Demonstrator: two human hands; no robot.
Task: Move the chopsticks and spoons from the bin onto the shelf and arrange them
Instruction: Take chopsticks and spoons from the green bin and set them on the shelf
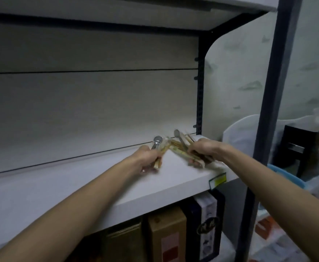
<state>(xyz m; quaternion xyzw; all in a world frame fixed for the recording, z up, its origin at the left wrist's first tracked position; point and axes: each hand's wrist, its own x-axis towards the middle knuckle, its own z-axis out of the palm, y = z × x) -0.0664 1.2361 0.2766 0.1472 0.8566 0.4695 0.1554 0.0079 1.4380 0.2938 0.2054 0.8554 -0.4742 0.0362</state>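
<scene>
Both hands hover over the white shelf (117, 188) near its right end. The left hand (147, 159) grips a spoon (157, 142) with chopsticks; the right hand (205, 151) grips a bundle of chopsticks (179, 150) with another spoon (177, 134).

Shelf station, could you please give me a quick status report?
Left hand grips a spoon-and-chopsticks bundle. Right hand grips a larger bundle. Both over the white shelf, near its right end. Nothing in the way.
</scene>
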